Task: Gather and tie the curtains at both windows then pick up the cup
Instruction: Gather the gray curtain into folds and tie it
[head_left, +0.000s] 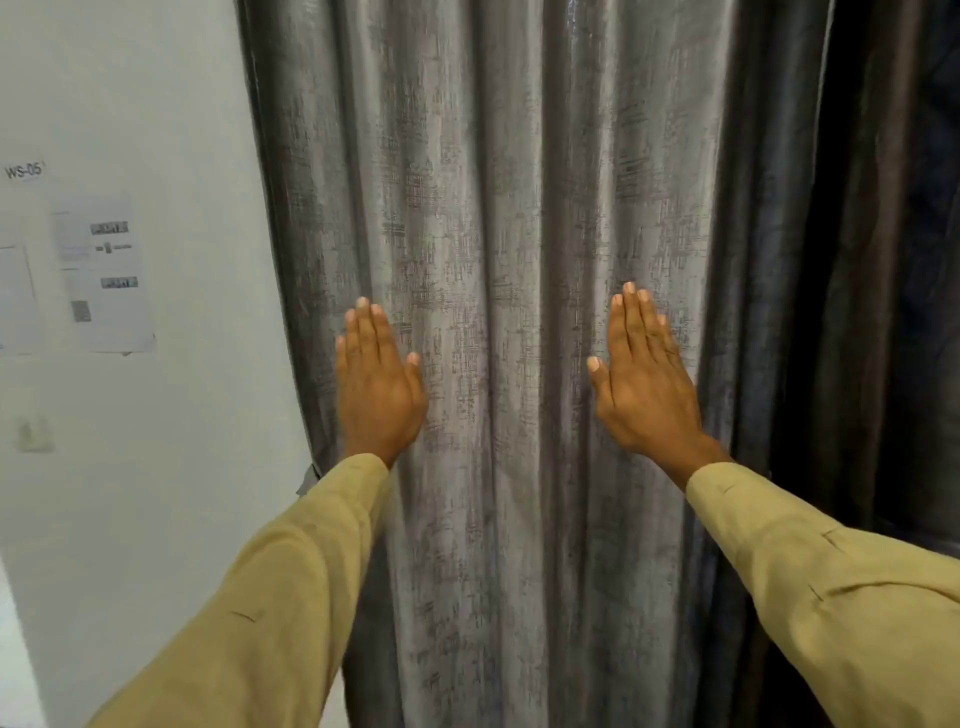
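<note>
A grey textured curtain (509, 234) hangs in long vertical folds and fills most of the view. My left hand (379, 384) is held flat with fingers straight, in front of the curtain's left part near its edge. My right hand (644, 384) is also flat and raised in front of the curtain's right part, about a forearm's length from the other hand. Neither hand grips any fabric. Both arms wear tan sleeves. A small grey piece, perhaps a tie-back (310, 478), shows at the curtain's left edge by my left wrist. No cup is in view.
A white wall (171, 467) stands left of the curtain, with printed sheets (104, 275) and a label reading WS-05 (23, 170) stuck to it. A wall switch (35, 435) sits lower down. A darker curtain panel (883, 260) hangs at the right.
</note>
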